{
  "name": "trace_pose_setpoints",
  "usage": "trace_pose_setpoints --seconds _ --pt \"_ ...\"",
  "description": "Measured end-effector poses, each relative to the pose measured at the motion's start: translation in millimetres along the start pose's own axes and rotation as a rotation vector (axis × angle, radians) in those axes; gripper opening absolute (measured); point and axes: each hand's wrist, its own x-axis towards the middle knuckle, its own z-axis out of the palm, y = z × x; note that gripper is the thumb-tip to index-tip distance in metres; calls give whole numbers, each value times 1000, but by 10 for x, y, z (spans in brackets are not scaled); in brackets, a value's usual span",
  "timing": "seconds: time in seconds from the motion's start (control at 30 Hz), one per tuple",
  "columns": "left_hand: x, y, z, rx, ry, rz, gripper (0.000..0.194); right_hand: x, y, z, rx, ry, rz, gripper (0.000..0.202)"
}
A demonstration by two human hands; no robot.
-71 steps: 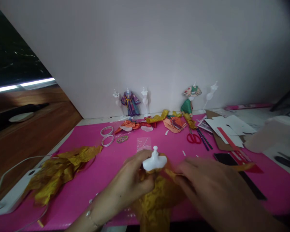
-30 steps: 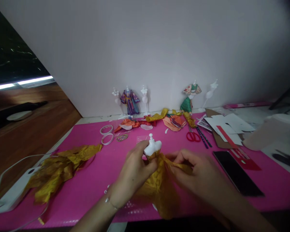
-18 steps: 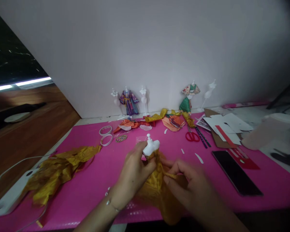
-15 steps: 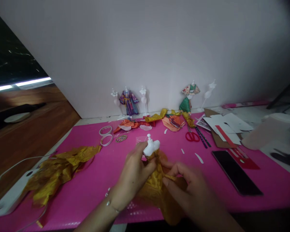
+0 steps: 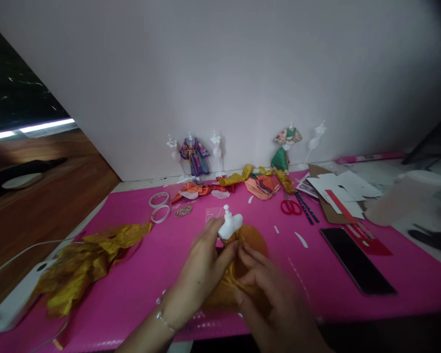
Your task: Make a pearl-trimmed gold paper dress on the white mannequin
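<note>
A small white dress-form mannequin (image 5: 231, 225) leans to the right over the pink mat, its upper chest bare and gold-yellow fabric (image 5: 256, 239) around its body. My left hand (image 5: 200, 272) is closed around the mannequin, with the thumb pressing the gathered fabric at the bust. Close beside it, my right hand (image 5: 266, 287) has its fingertips on the fabric just below the left thumb, closed on some of it. The mannequin's lower part is hidden by my hands and the cloth.
Crumpled gold fabric (image 5: 91, 260) lies left over a white power strip (image 5: 16, 301). Tape rolls (image 5: 160, 214), red-handled scissors (image 5: 291, 207) and a phone (image 5: 358, 262) rest on the pink mat (image 5: 132, 274). Small mannequins, one in a purple robe (image 5: 194, 156), stand along the wall.
My right hand has moved left and up toward the left thumb, from a fold held out to the right. More of the orange-gold fabric now shows behind the mannequin.
</note>
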Motion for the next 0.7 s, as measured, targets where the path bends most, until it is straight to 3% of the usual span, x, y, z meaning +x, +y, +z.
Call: trace_pose_setpoints --seconds 0.2,0.33,0.43,0.53,0.63,0.7 --pt "-10 27 -43 -28 23 36 25 -47 41 70 -144 82 -136 12" --pt "-8 22 -28 -68 -7 -28 36 -34 43 73 -254 96 -281 29" --pt "9 -5 3 -99 -5 -63 38 -19 18 153 -283 138 -308 31" --pt "19 -32 20 -102 28 -68 35 -44 44 247 -248 222 -303 29" --pt "4 -51 14 -140 39 -77 34 -129 192 244 -60 203 -304 22" --pt "-13 -59 -2 -192 54 -91 28 -204 349 197 161 213 -62 19"
